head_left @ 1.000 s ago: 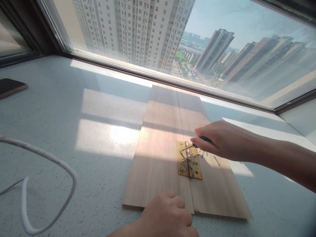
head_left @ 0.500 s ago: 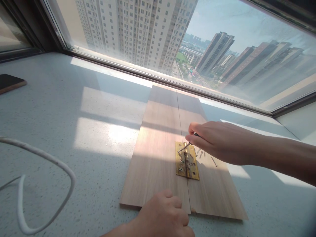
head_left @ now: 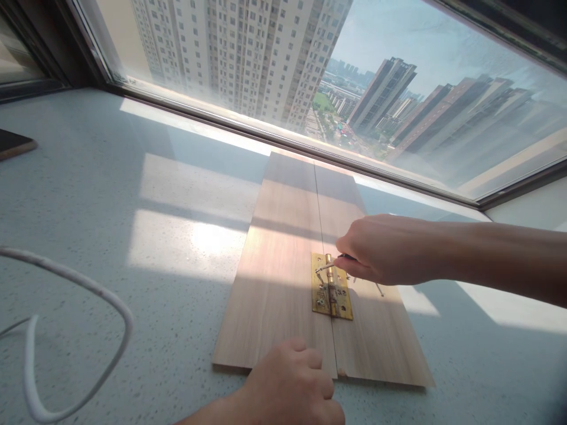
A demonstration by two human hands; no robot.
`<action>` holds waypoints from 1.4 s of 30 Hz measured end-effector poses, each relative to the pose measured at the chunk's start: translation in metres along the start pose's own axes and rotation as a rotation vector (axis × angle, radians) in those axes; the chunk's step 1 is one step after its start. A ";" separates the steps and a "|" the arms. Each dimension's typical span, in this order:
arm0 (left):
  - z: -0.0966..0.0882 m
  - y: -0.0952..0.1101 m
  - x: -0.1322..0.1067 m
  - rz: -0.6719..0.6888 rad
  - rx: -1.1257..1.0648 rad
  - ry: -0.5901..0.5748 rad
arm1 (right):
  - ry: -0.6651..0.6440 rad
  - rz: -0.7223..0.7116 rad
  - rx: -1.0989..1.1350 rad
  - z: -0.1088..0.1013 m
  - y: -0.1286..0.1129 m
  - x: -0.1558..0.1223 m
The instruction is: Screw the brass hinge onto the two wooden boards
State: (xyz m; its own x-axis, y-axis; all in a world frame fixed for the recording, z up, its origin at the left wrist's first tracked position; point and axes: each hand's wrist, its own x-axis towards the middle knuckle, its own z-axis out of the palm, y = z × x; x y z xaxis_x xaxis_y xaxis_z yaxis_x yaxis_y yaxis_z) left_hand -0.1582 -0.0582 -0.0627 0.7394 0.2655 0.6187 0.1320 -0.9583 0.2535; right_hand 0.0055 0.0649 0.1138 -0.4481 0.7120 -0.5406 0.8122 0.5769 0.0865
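My right hand (head_left: 376,251) is closed round the dark handle of a screwdriver (head_left: 328,266), most of it covered by the fingers. The shaft slants down left to the upper part of a brass hinge's (head_left: 317,298) left leaf, where a small screw seems to stand. The hinge lies open across the seam between a left wooden board (head_left: 261,295) and a right wooden board (head_left: 376,342). Curled at the near edge of the boards is my left hand (head_left: 287,383); its palm and fingertips are hidden. Loose screws (head_left: 380,290) lie on the right board, partly covered by my right hand.
The boards lie on a speckled pale sill (head_left: 177,330) beneath a large window (head_left: 248,71). A white cable (head_left: 119,307) loops at the left. A dark flat object (head_left: 15,143) is at the far left edge.
My right hand has moved slightly down and left, and the screwdriver lies at a flatter slant. More of the loose screws are covered. My left hand keeps its place at the boards' near edge.
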 end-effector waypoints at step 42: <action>-0.002 0.004 0.001 -0.043 -0.002 0.084 | -0.215 0.443 0.261 -0.001 -0.013 0.019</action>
State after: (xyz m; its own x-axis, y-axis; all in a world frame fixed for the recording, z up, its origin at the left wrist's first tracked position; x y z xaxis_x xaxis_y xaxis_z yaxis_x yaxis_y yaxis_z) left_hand -0.1580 -0.0612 -0.0593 0.6748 0.3148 0.6675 0.1610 -0.9455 0.2831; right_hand -0.0140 0.0715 0.1034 0.0215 0.7505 -0.6606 0.9834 0.1032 0.1492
